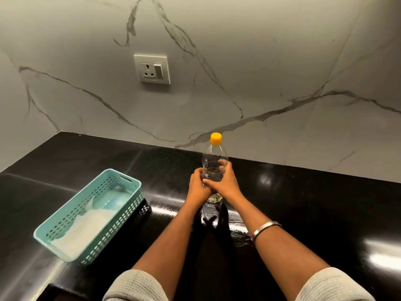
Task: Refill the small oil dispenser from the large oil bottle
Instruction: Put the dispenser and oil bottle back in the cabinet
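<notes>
Both hands, left hand and right hand, wrap the capped bottle upright at table centre, basket at nine o'clock; squeezing thin plastic risks a slip.

Dim, warm indoor light from above, bright glare streaks on the glossy black countertop, dark arm shadows beneath the forearms, wide-angle bowing at the edges, slightly soft overall.

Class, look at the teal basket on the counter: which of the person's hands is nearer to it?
Left. The left hand grips the oil bottle on the side facing the teal basket; the right hand grips the bottle's far side, farther from the basket.
</notes>
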Motion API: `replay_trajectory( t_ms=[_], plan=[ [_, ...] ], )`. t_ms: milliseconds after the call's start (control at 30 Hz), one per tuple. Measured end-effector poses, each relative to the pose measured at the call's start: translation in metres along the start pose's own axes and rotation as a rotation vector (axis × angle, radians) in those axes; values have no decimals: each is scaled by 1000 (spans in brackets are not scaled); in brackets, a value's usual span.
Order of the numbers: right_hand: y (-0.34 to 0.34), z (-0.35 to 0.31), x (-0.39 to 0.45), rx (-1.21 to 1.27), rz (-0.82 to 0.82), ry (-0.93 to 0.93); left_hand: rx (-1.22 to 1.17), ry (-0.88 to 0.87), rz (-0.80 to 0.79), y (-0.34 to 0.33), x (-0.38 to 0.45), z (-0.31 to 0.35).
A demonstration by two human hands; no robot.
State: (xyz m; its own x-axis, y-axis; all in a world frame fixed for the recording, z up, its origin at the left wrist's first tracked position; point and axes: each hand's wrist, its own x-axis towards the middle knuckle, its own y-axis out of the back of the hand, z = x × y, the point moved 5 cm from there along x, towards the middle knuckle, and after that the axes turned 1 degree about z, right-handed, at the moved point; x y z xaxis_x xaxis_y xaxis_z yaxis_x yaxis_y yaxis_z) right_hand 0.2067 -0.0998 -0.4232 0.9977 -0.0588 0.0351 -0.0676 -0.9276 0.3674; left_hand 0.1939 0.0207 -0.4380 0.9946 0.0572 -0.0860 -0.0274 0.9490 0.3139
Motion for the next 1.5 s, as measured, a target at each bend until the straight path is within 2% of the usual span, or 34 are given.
replay_trajectory(
  t_ms=[167, 300, 500, 733, 933, 1167, 1500],
  plan=[
    [15, -19, -10, 90, 50, 68, -42, -45, -97, 4, -5, 8],
    [32, -54, -17, 131, 61, 200, -10, -83, -177, 9, -11, 22],
    [66, -123, -40, 27, 103, 435, -89, -237, -289, 22, -43, 87],
    [112, -216, -86, -6, 220, 693, -102, -434, -221, 46, -87, 176],
    [152, -284, -114, 59, 324, 738, -163, -613, -137, 58, -120, 244],
    [189, -358, -133, 60, 397, 822, -221, -740, -105, 73, -145, 313],
    [234, -465, -132, 84, 438, 900, -245, -960, 120, 107, -172, 418]
  ],
)
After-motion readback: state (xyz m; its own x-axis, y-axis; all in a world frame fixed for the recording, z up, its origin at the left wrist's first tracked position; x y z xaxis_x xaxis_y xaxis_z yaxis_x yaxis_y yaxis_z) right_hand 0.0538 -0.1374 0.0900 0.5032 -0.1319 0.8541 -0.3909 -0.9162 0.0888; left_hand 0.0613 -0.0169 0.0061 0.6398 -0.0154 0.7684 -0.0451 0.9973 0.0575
